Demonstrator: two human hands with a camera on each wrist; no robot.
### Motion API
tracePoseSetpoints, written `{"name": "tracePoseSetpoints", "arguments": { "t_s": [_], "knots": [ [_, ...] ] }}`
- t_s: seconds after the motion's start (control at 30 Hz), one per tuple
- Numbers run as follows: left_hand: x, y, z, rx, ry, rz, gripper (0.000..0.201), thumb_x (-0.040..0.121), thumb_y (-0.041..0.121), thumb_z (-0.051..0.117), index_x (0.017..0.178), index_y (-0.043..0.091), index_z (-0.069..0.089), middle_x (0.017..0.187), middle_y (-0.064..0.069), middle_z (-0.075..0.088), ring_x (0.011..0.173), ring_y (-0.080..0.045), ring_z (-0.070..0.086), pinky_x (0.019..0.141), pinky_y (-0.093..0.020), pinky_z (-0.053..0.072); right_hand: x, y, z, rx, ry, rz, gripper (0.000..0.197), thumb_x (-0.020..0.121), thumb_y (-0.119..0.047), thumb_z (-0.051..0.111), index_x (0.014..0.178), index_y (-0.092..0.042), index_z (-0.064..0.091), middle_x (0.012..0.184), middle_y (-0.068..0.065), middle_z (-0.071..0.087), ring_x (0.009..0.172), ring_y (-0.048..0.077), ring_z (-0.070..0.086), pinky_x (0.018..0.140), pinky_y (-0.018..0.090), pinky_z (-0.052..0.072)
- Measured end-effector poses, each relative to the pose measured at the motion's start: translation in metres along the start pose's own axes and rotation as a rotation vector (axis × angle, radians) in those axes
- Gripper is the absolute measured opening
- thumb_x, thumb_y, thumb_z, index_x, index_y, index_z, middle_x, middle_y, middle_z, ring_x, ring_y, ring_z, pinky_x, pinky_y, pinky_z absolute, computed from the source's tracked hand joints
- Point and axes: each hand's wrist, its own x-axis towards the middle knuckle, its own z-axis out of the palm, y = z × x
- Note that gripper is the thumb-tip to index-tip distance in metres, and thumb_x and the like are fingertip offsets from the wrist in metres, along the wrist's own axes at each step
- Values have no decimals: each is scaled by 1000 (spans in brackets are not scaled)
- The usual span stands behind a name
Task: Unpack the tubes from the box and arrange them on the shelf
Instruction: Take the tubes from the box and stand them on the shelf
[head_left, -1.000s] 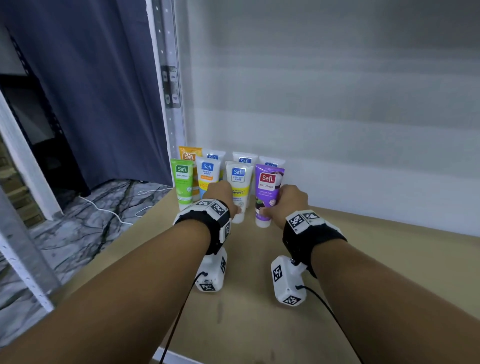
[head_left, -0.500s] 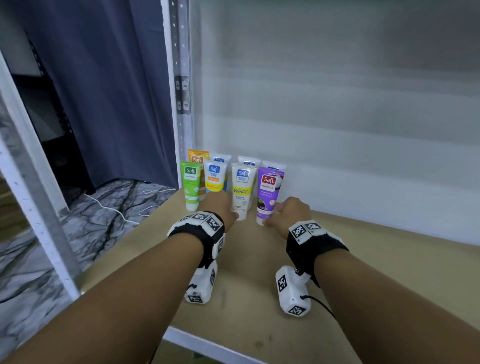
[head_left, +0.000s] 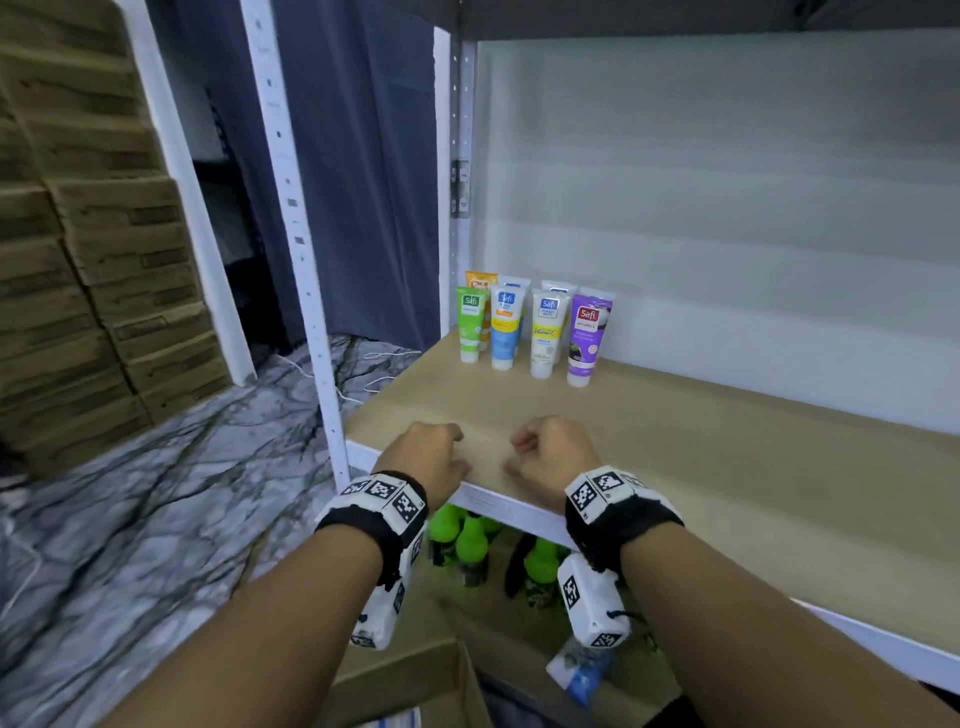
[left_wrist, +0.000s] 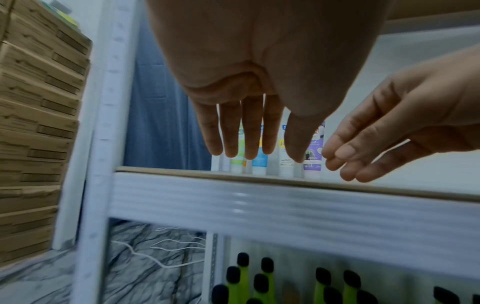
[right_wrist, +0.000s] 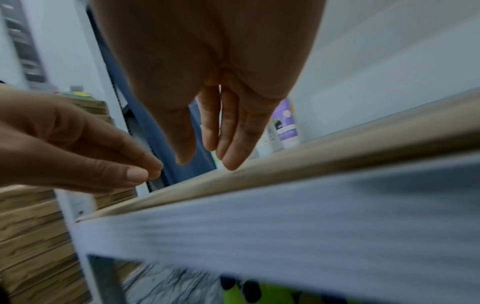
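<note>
Several Safi tubes stand cap-down in two rows at the back left of the tan shelf board (head_left: 701, 467). The front row holds a green tube (head_left: 471, 330), a blue one (head_left: 505, 335), a white-yellow one (head_left: 545, 338) and a purple one (head_left: 587, 340). An orange tube (head_left: 480, 283) and white ones stand behind them. My left hand (head_left: 441, 449) and right hand (head_left: 535, 449) hover side by side over the shelf's front edge, well short of the tubes. In the wrist views the left hand (left_wrist: 241, 133) and right hand (right_wrist: 210, 142) hold nothing, their fingers loose.
Green bottles with black caps (head_left: 472, 540) fill the shelf below. A cardboard box (head_left: 405, 675) sits low in front of me. A white shelf post (head_left: 296, 234) stands at the left, with stacked cartons (head_left: 78, 286) beyond it. The shelf board runs bare to the right of the tubes.
Both hands let go of the white-yellow and purple tubes and drew back to the shelf's front edge. My view pulled back and away from the shelf.
</note>
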Motion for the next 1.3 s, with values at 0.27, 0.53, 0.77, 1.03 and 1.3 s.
{"name": "tracePoseSetpoints", "arguments": {
  "t_s": [0.27, 0.53, 0.77, 1.03, 1.3],
  "knots": [
    [-111, -72, 52, -19, 5, -140, 36, 88, 38, 59, 119, 20, 61, 111, -12, 69, 103, -31, 64, 85, -39, 54, -76, -28, 81, -35, -118, -221, 17, 80, -20, 71, 96, -13, 73, 94, 3, 74, 89, 17, 67, 88, 21, 48],
    [-171, -161, 158, 22, -326, -394, 36, 88, 29, 58, 120, 13, 60, 116, -12, 66, 107, -30, 62, 91, -37, 52, -103, 21, 217, -172, -497, -4, 26, 77, -24, 75, 98, -9, 71, 99, 8, 71, 94, 24, 66, 87, 34, 54],
    [-185, -207, 235, 70, -563, -542, 27, 92, 21, 56, 114, 8, 63, 118, -14, 65, 107, -31, 63, 87, -37, 53, -112, 72, 303, -326, -800, 130, 15, 82, -17, 71, 71, -11, 63, 76, 4, 62, 85, 20, 60, 71, 22, 44],
    [-190, -222, 302, 20, -635, -700, 27, 95, 10, 44, 115, 9, 62, 121, -12, 62, 110, -28, 62, 89, -38, 53, -107, 105, 376, -378, -917, 127, 35, 75, -22, 78, 105, -8, 68, 105, 9, 66, 98, 24, 64, 86, 33, 55],
    [-196, -224, 325, -29, -528, -871, 50, 86, 36, 62, 126, 8, 49, 133, -17, 48, 124, -33, 47, 95, -42, 48, -108, 121, 402, -406, -931, 122, 23, 71, -9, 75, 93, -13, 73, 99, 7, 67, 92, 25, 66, 81, 35, 58]
  ]
}}
